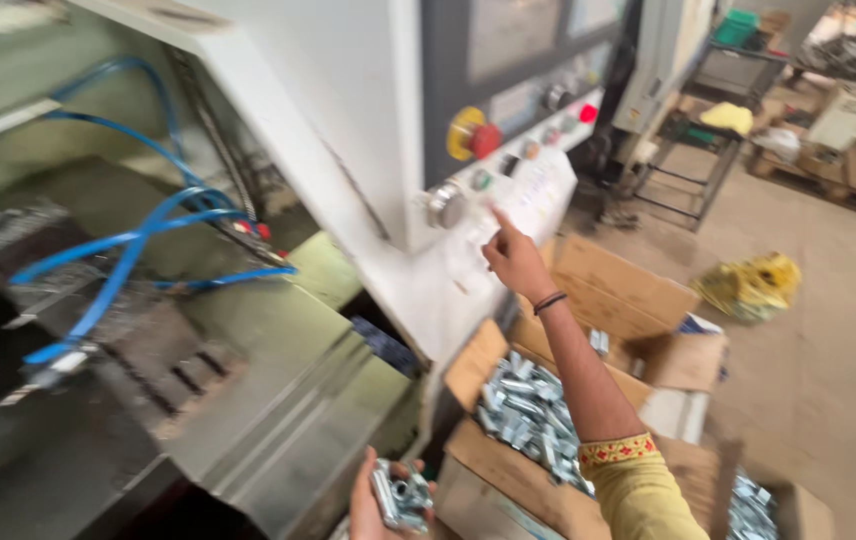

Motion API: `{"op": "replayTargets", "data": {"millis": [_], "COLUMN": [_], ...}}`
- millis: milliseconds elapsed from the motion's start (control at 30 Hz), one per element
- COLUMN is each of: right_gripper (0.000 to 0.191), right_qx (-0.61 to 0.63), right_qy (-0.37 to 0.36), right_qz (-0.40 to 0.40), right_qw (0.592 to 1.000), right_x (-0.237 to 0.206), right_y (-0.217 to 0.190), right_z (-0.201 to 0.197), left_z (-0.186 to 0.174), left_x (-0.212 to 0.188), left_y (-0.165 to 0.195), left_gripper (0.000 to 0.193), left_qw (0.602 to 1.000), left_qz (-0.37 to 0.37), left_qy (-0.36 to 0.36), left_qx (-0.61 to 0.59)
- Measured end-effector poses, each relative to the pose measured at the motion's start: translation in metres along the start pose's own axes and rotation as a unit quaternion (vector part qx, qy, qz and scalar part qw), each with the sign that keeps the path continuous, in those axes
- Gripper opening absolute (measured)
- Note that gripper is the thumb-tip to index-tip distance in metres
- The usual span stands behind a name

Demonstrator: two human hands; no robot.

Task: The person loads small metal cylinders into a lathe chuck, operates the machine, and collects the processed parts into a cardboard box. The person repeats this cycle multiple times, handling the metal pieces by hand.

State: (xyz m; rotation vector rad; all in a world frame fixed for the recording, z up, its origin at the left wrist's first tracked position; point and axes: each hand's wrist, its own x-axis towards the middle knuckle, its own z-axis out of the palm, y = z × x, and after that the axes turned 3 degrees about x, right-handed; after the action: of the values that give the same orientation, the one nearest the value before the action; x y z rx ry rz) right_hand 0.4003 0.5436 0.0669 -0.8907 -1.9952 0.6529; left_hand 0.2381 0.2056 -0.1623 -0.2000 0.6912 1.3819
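The right hand reaches over open cardboard boxes of metal parts to the control panel; air above them is free. Blue hoses cross the machine's opening at left. The left hand sits low beside the metal cover. Bare floor lies open at right.

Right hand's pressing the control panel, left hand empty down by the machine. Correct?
Not quite. In the head view the left hand is not empty: it holds a clump of small metal parts. The right hand does reach to the control panel.
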Motion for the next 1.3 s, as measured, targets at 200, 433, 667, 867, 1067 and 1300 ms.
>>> {"op": "replayTargets", "data": {"millis": [200, 433, 667, 867, 1067, 1300], "right_gripper": [0.040, 0.042, 0.051, 0.048, 0.052, 0.048], "right_qx": [0.007, 0.114, -0.016, 0.136, 0.070, 0.122], "right_qy": [-0.092, -0.035, -0.187, -0.493, -0.452, -0.578], "right_qz": [0.184, 0.311, 0.063, -0.104, -0.167, -0.126], "right_qw": [0.979, 0.943, 0.980, 0.853, 0.874, 0.797], "right_x": [-0.078, -0.099, -0.187, -0.266, -0.276, -0.231], "right_y": [0.115, 0.219, 0.079, -0.035, -0.048, -0.093], "right_z": [-0.048, -0.113, -0.106, -0.005, 0.056, 0.090], "left_z": [-0.026, -0.029, -0.008, -0.011, -0.022, -0.056], "left_x": [0.042, 0.070, 0.076, 0.067, 0.051, 0.016], "left_y": [-0.016, -0.087, -0.122, -0.126, -0.116, -0.096], "left_gripper": [0.076, 0.068, 0.053, 0.052, 0.051, 0.050], "left_qw": [0.998, 0.996, 0.977, 0.973, 0.964, 0.940], "left_qz": [-0.025, 0.032, 0.112, 0.140, 0.185, 0.272], "left_qy": [-0.045, 0.086, 0.165, 0.143, 0.114, 0.077], "left_qx": [0.031, 0.006, -0.077, -0.115, -0.152, -0.191]}}
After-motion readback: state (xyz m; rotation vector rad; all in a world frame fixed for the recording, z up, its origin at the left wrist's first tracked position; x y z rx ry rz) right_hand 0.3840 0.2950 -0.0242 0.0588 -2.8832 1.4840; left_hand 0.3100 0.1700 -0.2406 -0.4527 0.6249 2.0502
